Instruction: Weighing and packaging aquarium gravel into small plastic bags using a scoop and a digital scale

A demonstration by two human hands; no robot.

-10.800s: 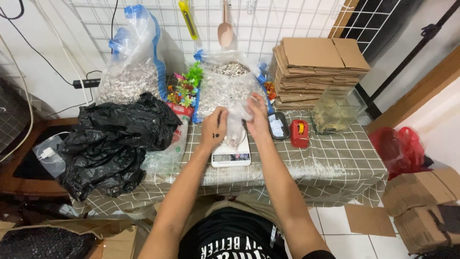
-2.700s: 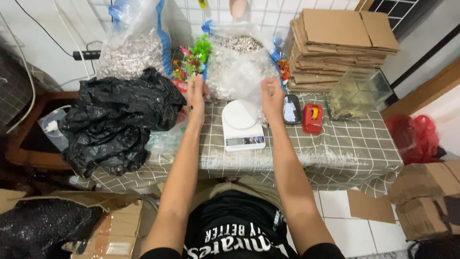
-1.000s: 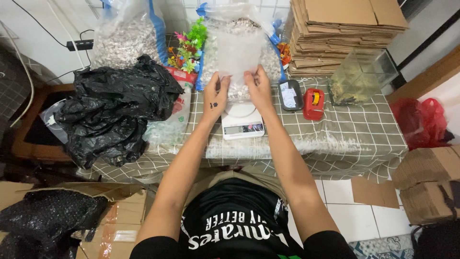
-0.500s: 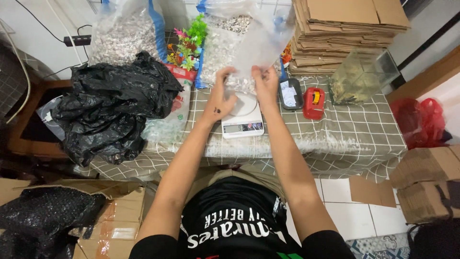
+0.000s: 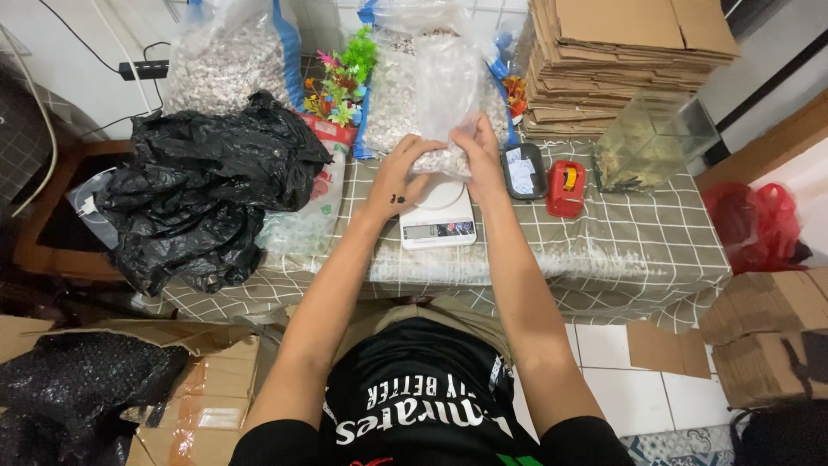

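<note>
A low table draped in a grey-green cloth with a white grid pattern (image 5: 621, 250) stands against a white tiled wall, and a small white digital kitchen scale with a round platform (image 5: 437, 216) sits near the middle of it, toward the front edge. Left of the scale lies a crumpled heap of black plastic sheeting (image 5: 203, 190), spilling over the table's left end. Behind the scale stands a large clear sack of pale gravel with blue edging (image 5: 397, 103); a second such sack of pale gravel (image 5: 228, 60) stands further left, and a bunch of bright plastic plants (image 5: 345, 78) sits between the two. Right of the scale lie a small dark tray with a white slip in it (image 5: 523, 171) and, just beyond it, a red tape dispenser (image 5: 566, 187). Further right a small clear glass tank (image 5: 651, 142) stands in front of a tall stack of flattened brown cardboard boxes (image 5: 621, 60). On the tiled floor, right of the table, are a red plastic bag (image 5: 759, 224) and more cardboard cartons (image 5: 768, 345). Directly above the scale's platform, both hands hold a small clear plastic bag partly filled with pale pebbles (image 5: 444, 112), its loose top standing upward and its loaded bottom hanging just over the platform. The left hand (image 5: 402, 177) curls its fingers around the bag's left side, and the right hand (image 5: 483, 160) grips the right side, fingers closed against the plastic.
</note>
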